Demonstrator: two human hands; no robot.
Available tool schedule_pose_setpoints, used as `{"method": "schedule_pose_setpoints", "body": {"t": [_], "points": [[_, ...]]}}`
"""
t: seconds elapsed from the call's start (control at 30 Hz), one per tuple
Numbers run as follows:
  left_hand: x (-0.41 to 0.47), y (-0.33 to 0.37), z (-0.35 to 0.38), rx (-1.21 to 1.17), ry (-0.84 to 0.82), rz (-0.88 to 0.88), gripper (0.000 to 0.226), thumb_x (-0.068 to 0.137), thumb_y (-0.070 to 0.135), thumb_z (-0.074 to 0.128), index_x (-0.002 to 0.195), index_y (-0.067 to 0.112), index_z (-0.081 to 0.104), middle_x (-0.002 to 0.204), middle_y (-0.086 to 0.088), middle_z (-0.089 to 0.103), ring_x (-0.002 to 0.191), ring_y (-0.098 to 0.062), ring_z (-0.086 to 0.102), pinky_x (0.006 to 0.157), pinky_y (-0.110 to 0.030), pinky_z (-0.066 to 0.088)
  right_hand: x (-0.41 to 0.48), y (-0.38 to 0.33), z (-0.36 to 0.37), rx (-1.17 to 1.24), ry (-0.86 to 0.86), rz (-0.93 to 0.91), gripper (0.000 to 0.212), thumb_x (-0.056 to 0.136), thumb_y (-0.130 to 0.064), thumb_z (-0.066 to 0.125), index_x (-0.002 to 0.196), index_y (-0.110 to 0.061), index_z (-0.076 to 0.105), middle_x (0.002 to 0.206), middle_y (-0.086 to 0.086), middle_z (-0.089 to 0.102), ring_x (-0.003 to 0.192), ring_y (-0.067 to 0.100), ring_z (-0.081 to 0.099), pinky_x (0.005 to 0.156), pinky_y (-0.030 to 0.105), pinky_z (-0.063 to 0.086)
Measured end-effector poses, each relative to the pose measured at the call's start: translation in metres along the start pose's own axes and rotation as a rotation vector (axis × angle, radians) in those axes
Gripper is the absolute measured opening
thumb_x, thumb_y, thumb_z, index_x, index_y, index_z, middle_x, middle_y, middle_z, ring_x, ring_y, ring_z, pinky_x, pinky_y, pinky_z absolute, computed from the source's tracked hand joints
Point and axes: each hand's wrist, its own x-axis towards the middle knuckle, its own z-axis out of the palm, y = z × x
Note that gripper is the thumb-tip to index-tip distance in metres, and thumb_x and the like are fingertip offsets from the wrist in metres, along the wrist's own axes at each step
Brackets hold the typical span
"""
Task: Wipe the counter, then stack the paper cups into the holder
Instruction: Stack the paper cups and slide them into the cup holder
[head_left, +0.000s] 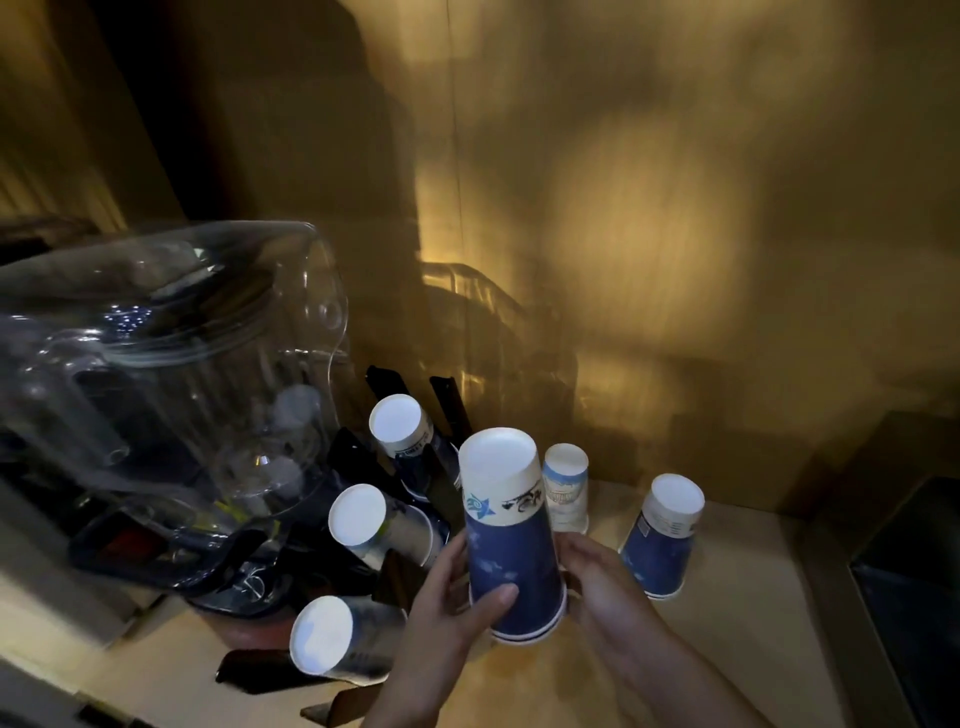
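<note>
An upside-down blue and white paper cup stack (511, 540) stands in the middle of the view, with nested rims showing at its bottom. My left hand (441, 613) grips its lower left side, thumb across the front. My right hand (602, 587) holds its right side. A black cup holder (447, 405) with slanted arms stands to the left; three cups (400, 426) (374, 525) (337, 636) sit bottom-up on it. Two more upturned cups (566, 488) (662, 535) stand on the wooden counter (727, 623) behind and to the right.
A large clear plastic jug (171, 374) on a dark base fills the left side, close to the holder. A golden wall (675, 234) rises behind the counter. A dark box edge (914, 571) lies at the right.
</note>
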Motion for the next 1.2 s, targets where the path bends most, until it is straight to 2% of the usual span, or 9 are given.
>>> {"method": "schedule_pose_setpoints", "body": {"t": [0.13, 0.33, 0.5, 0.6, 0.7, 0.83, 0.97, 1.07, 1.2], "points": [[-0.002, 0.015, 0.0, -0.066, 0.026, 0.041, 0.091, 0.041, 0.041, 0.088, 0.125, 0.031, 0.054, 0.118, -0.002, 0.069, 0.11, -0.019, 0.064, 0.092, -0.036, 0.052, -0.001, -0.009, -0.001, -0.04, -0.195, -0.08, 0.043, 0.072, -0.046, 0.069, 0.108, -0.024, 0.064, 0.112, -0.004, 0.07, 0.104, 0.014, 0.063, 0.092, 0.039, 0.047], [-0.002, 0.039, 0.0, -0.077, -0.025, 0.143, 0.068, 0.059, 0.026, 0.083, 0.121, 0.032, 0.055, 0.109, 0.008, 0.073, 0.1, -0.01, 0.069, 0.07, -0.016, 0.056, -0.003, -0.028, 0.005, -0.323, -0.24, -0.253, 0.07, 0.05, -0.044, 0.085, 0.112, -0.041, 0.053, 0.107, -0.019, 0.068, 0.1, 0.004, 0.063, 0.074, 0.019, 0.053], [0.006, 0.073, -0.013, -0.172, 0.094, 0.214, 0.051, 0.063, 0.049, 0.075, 0.105, 0.024, 0.061, 0.1, -0.001, 0.075, 0.095, -0.016, 0.071, 0.075, -0.027, 0.054, 0.006, -0.067, 0.034, -0.491, -0.233, -0.432, 0.063, 0.049, -0.059, 0.079, 0.103, -0.059, 0.047, 0.108, -0.026, 0.06, 0.094, -0.011, 0.058, 0.066, 0.006, 0.048], [0.017, 0.104, -0.03, -0.111, 0.078, 0.275, 0.042, 0.081, 0.053, 0.054, 0.11, 0.025, 0.064, 0.113, -0.001, 0.072, 0.105, -0.015, 0.067, 0.08, -0.025, 0.055, 0.019, -0.089, 0.056, -0.616, -0.21, -0.541, 0.059, 0.05, -0.065, 0.076, 0.097, -0.068, 0.04, 0.117, -0.028, 0.048, 0.097, -0.02, 0.049, 0.066, 0.005, 0.045], [0.025, 0.136, -0.044, -0.015, 0.101, 0.357, 0.05, 0.085, 0.058, 0.038, 0.108, 0.026, 0.069, 0.112, 0.002, 0.073, 0.108, -0.011, 0.065, 0.082, -0.017, 0.054, 0.032, -0.109, 0.078, -0.643, -0.217, -0.609, 0.056, 0.053, -0.062, 0.075, 0.098, -0.064, 0.042, 0.111, -0.032, 0.051, 0.097, -0.022, 0.047, 0.071, 0.009, 0.038], [0.037, 0.164, -0.056, 0.049, 0.133, 0.329, 0.069, 0.075, 0.072, 0.036, 0.111, 0.023, 0.068, 0.112, -0.001, 0.073, 0.108, -0.012, 0.065, 0.092, -0.028, 0.048, 0.051, -0.128, 0.102, -0.673, -0.224, -0.686, 0.064, 0.059, -0.052, 0.077, 0.114, -0.045, 0.045, 0.113, -0.021, 0.055, 0.103, -0.004, 0.051, 0.084, 0.021, 0.041], [0.055, 0.166, -0.067, -0.001, 0.205, 0.314, 0.074, 0.07, 0.07, 0.04, 0.119, 0.019, 0.062, 0.117, -0.004, 0.07, 0.109, -0.015, 0.064, 0.094, -0.031, 0.047, 0.077, -0.13, 0.116, -0.736, -0.193, -0.675, 0.073, 0.064, -0.049, 0.076, 0.125, -0.033, 0.04, 0.107, -0.025, 0.047, 0.09, -0.016, 0.043, 0.074, 0.011, 0.033], [0.066, 0.158, -0.071, 0.006, 0.218, 0.291, 0.071, 0.074, 0.067, 0.04, 0.123, 0.019, 0.058, 0.123, -0.005, 0.066, 0.115, -0.017, 0.061, 0.1, -0.035, 0.046, 0.095, -0.12, 0.12, -0.834, -0.175, -0.633, 0.079, 0.065, -0.043, 0.078, 0.13, -0.03, 0.036, 0.123, -0.013, 0.049, 0.106, -0.001, 0.043, 0.089, 0.023, 0.035], [0.074, 0.139, -0.076, -0.07, 0.157, 0.162, 0.07, 0.078, 0.065, 0.04, 0.123, 0.015, 0.061, 0.118, -0.002, 0.068, 0.1, -0.004, 0.067, 0.071, -0.011, 0.054, 0.108, -0.107, 0.116, -0.948, -0.16, -0.546, 0.087, 0.064, -0.051, 0.075, 0.135, -0.026, 0.03, 0.142, 0.002, 0.041, 0.131, 0.022, 0.034, 0.108, 0.044, 0.03]]}}
